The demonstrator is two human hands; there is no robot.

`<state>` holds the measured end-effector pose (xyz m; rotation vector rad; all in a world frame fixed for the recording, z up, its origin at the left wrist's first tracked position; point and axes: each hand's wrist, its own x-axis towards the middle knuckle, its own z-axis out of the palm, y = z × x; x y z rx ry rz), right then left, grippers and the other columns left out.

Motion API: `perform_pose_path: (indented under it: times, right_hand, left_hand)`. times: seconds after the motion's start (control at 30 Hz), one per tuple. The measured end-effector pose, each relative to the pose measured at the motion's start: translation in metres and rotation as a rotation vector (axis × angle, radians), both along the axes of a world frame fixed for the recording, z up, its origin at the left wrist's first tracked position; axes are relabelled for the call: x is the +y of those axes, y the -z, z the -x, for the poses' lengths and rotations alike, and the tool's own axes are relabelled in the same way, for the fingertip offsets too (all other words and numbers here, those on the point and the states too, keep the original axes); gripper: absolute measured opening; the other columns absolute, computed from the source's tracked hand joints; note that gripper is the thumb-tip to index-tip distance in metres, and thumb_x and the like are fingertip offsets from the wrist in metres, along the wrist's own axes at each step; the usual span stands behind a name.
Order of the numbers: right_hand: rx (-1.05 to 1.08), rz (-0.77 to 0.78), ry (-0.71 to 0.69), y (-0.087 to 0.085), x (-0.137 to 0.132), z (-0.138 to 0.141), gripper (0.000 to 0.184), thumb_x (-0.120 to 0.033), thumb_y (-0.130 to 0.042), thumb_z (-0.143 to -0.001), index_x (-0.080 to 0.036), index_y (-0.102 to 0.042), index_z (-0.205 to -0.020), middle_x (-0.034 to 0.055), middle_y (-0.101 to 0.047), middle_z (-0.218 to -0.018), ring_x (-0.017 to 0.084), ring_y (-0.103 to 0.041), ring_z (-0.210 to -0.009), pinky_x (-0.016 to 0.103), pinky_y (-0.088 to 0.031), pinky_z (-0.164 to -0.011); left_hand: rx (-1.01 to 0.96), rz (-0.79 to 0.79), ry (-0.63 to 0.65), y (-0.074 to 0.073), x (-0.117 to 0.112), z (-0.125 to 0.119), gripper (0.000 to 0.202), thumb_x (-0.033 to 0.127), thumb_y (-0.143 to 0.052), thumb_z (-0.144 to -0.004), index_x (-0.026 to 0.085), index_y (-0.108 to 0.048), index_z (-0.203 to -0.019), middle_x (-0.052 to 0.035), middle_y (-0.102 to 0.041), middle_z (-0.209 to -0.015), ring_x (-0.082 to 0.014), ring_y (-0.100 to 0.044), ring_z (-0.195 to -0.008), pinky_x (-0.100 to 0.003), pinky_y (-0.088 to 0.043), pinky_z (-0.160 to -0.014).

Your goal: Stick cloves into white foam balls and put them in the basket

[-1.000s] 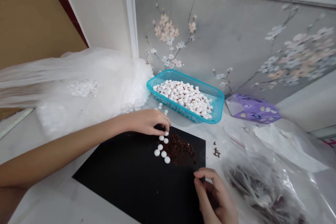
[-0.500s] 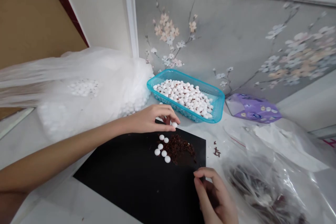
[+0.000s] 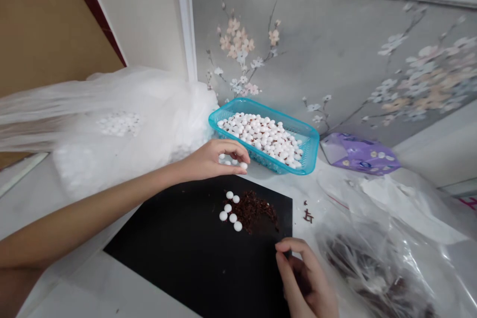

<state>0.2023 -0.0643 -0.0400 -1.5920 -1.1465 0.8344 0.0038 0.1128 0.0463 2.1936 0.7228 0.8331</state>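
Observation:
My left hand point(image 3: 223, 159) pinches a small white ball point(image 3: 243, 165) between thumb and fingertips, just in front of the blue basket point(image 3: 313, 156). A few more white balls show behind those fingers, on the table. Below the hand, several white balls point(image 3: 233, 218) lie on a black board point(image 3: 179, 248) beside a heap of dark brown shreds point(image 3: 255, 211). My right hand point(image 3: 303, 278) rests at the board's right edge, thumb and forefinger curled close together. What it holds, if anything, I cannot make out.
White balls with brown bits point(image 3: 261, 134) fill most of the basket. A bulky white net bag of balls point(image 3: 149, 109) stands on the left. To the right are a purple packet point(image 3: 361, 154) and a clear plastic bag point(image 3: 380, 263) with dark contents. A flowered panel point(image 3: 316, 49) stands behind.
My left hand has risen slightly away from the board, towards the basket, carrying the white ball. More balls behind it have come into sight. My right hand has stayed nearly still.

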Motion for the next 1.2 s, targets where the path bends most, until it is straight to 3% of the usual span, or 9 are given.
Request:
perform_pose_path:
  times: [0.2, 0.37, 0.47, 0.57, 0.63, 0.7, 0.77, 0.83, 1.2]
  right_hand:
    - [-0.008, 0.003, 0.007, 0.001, 0.000, 0.000, 0.024, -0.045, -0.054, -0.081, -0.021, -0.059, -0.085, -0.0066, -0.036, -0.046, 0.009, -0.027, -0.038, 0.022, -0.019, -0.035]
    - [-0.008, -0.003, 0.008, 0.002, 0.000, -0.002, 0.026, -0.047, -0.055, -0.080, -0.022, -0.059, -0.084, -0.0064, -0.036, -0.046, 0.009, -0.028, -0.038, 0.022, -0.019, -0.035]
    - [0.008, 0.009, -0.003, 0.003, 0.000, -0.003, 0.027, -0.047, -0.054, -0.081, -0.022, -0.059, -0.085, -0.0066, -0.035, -0.047, 0.008, -0.026, -0.038, 0.022, -0.018, -0.035]
    - [0.016, 0.004, 0.004, 0.004, 0.000, -0.002, 0.029, -0.049, -0.054, -0.081, -0.021, -0.059, -0.086, -0.0069, -0.033, -0.047, 0.008, -0.026, -0.037, 0.022, -0.017, -0.035]
    - [0.012, 0.000, 0.015, 0.003, 0.000, -0.001, 0.030, -0.050, -0.055, -0.080, -0.021, -0.059, -0.085, -0.0069, -0.033, -0.046, 0.008, -0.026, -0.037, 0.022, -0.017, -0.035]
    - [0.007, 0.010, 0.020, 0.002, -0.001, -0.002, 0.031, -0.050, -0.056, -0.079, -0.021, -0.060, -0.085, -0.0067, -0.034, -0.046, 0.009, -0.028, -0.037, 0.022, -0.020, -0.035]
    - [0.004, 0.032, 0.019, 0.000, -0.001, -0.002, 0.031, -0.051, -0.057, -0.078, -0.022, -0.060, -0.085, -0.0062, -0.037, -0.046, 0.009, -0.030, -0.038, 0.022, -0.022, -0.035]
    - [0.001, 0.054, 0.022, 0.000, -0.001, -0.002, 0.030, -0.051, -0.057, -0.077, -0.022, -0.061, -0.085, -0.0059, -0.038, -0.047, 0.009, -0.030, -0.038, 0.022, -0.023, -0.035]
    - [0.019, 0.038, 0.010, -0.001, 0.000, -0.002, 0.025, -0.046, -0.057, -0.078, -0.021, -0.060, -0.082, -0.0059, -0.037, -0.047, 0.009, -0.029, -0.038, 0.021, -0.022, -0.034]
  left_hand:
    - [0.039, -0.185, -0.115, -0.005, 0.021, -0.002, 0.013, 0.022, -0.062, -0.079, 0.013, -0.065, -0.087, -0.0062, -0.067, -0.092, -0.0147, -0.062, -0.086, -0.026, -0.049, -0.077]
    - [0.285, -0.448, -0.407, -0.015, 0.069, 0.003, 0.030, 0.020, -0.043, -0.089, 0.014, -0.061, -0.112, -0.0094, -0.064, -0.113, -0.0202, -0.058, -0.104, -0.035, -0.043, -0.094]
    - [0.530, -0.419, -0.476, -0.012, 0.087, 0.007, 0.044, 0.016, -0.037, -0.090, 0.014, -0.043, -0.133, -0.0138, -0.052, -0.131, -0.0260, -0.051, -0.116, -0.042, -0.040, -0.096]
    - [0.581, -0.504, -0.506, -0.004, 0.078, 0.012, 0.045, 0.021, -0.038, -0.090, 0.011, -0.041, -0.134, -0.0187, -0.038, -0.141, -0.0305, -0.044, -0.123, -0.047, -0.037, -0.098]
    - [0.508, -0.613, -0.442, 0.000, 0.057, 0.014, 0.037, 0.023, -0.038, -0.091, 0.010, -0.052, -0.123, -0.0175, -0.047, -0.135, -0.0282, -0.046, -0.120, -0.045, -0.035, -0.100]
    - [0.479, -0.605, -0.155, 0.002, 0.031, 0.018, 0.029, 0.023, -0.041, -0.090, 0.014, -0.061, -0.110, -0.0115, -0.063, -0.115, -0.0229, -0.054, -0.109, -0.040, -0.038, -0.098]
    - [0.513, -0.443, 0.144, 0.004, 0.008, 0.020, 0.027, 0.023, -0.047, -0.089, 0.018, -0.060, -0.112, -0.0085, -0.063, -0.115, -0.0201, -0.056, -0.107, -0.033, -0.041, -0.095]
    - [0.528, -0.280, 0.267, 0.006, -0.006, 0.022, 0.030, 0.021, -0.052, -0.086, 0.020, -0.059, -0.115, -0.0077, -0.062, -0.118, -0.0192, -0.057, -0.107, -0.030, -0.043, -0.092]
    - [0.383, 0.035, 0.153, 0.011, -0.005, 0.021, 0.011, 0.019, -0.064, -0.077, 0.016, -0.068, -0.087, -0.0053, -0.072, -0.087, -0.0154, -0.066, -0.081, -0.024, -0.049, -0.074]
